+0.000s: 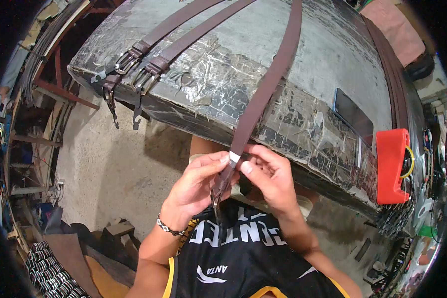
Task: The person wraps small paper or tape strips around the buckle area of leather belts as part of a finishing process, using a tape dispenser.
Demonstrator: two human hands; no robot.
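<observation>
Fingers (217,162): L (196,179) in pinch on brn belt (256,113), R (274,180) hold unclear; 2 buckled belts (159,63), phone (353,114) on bench (328,54)

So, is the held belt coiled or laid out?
Laid out where visible: from the left hand, the belt runs across the worktop.

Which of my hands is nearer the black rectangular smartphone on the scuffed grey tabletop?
Right. Your right hand is at the flat brown belt, left of the smartphone and closer to your body; your left hand is farther left.
</observation>
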